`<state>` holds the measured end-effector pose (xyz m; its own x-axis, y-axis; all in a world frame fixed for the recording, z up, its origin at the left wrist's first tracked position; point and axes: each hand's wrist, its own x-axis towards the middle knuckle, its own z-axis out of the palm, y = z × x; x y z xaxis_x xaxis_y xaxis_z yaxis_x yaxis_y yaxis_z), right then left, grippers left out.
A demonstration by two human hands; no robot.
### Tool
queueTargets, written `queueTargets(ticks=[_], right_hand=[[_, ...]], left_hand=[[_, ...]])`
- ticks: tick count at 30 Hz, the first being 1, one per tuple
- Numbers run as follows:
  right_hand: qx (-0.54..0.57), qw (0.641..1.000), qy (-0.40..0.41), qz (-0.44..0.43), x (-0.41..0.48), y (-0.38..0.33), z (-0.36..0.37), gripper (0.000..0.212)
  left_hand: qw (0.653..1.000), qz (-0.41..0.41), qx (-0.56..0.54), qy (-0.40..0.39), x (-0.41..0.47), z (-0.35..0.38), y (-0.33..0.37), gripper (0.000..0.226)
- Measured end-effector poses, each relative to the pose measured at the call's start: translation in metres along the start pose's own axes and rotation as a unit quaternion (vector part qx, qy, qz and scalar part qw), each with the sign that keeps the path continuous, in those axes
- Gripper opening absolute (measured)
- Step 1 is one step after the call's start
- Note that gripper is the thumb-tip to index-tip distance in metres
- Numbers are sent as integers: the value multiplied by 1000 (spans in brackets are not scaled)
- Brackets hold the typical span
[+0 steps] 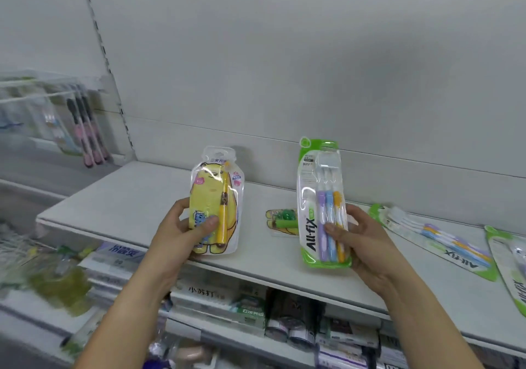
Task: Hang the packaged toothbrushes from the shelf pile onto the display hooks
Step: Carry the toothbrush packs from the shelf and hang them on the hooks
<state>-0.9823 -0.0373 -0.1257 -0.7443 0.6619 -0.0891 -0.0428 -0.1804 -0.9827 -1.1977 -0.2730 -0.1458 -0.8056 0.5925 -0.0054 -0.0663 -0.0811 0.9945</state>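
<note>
Head view: left hand grips yellow toothbrush pack; right hand grips green pack.

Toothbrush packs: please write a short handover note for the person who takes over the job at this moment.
Left hand: holds the yellow pack upright over the shelf.
Right hand: holds the green pack upright.
On the shelf: a small pack lies between the hands; a second green pack and a third green pack lie flat at the right.
Done: some packs hang on the hooks at the far left; that part is blurred.
Left: hang the two packs in hand, then the three on the shelf.
</note>
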Motion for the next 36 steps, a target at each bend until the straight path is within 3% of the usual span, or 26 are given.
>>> queueTargets(ticks=[2, 5, 9, 14, 18, 21, 23, 29, 33, 36], right_hand=[[-17, 999, -29, -22, -4, 6, 17, 65], [-31, 996, -72, -44, -11, 16, 44, 81], [-16, 988, -145, -46, -21, 29, 79, 59], [-18, 957, -289, 1, -39, 64, 129, 56], [-29, 927, -371, 47, -65, 108, 168, 47], [-40, 902, -424, 69, -83, 140, 190, 78], [-50, 890, -447, 80, -92, 157, 206, 84], [-89, 864, -481, 120, -120, 217, 261, 75], [-106, 859, -483, 135, -139, 251, 318, 51], [-128, 850, -493, 136, -145, 272, 372, 45]], left_hand=[[1000, 6, -10, 28, -17, -14, -2, 101], [996, 24, -13, 79, -47, -32, -3, 69], [985, 25, -10, 168, -95, -59, -16, 56], [958, 26, 2, 287, -183, -93, -32, 53], [936, 15, 1, 353, -251, -118, -49, 60], [918, 10, -2, 397, -291, -135, -68, 59], [907, 6, -13, 421, -310, -146, -80, 60], [878, -33, -42, 476, -366, -187, -130, 73], [864, -54, -80, 494, -395, -234, -156, 103], [854, -48, -97, 508, -405, -283, -164, 104]])
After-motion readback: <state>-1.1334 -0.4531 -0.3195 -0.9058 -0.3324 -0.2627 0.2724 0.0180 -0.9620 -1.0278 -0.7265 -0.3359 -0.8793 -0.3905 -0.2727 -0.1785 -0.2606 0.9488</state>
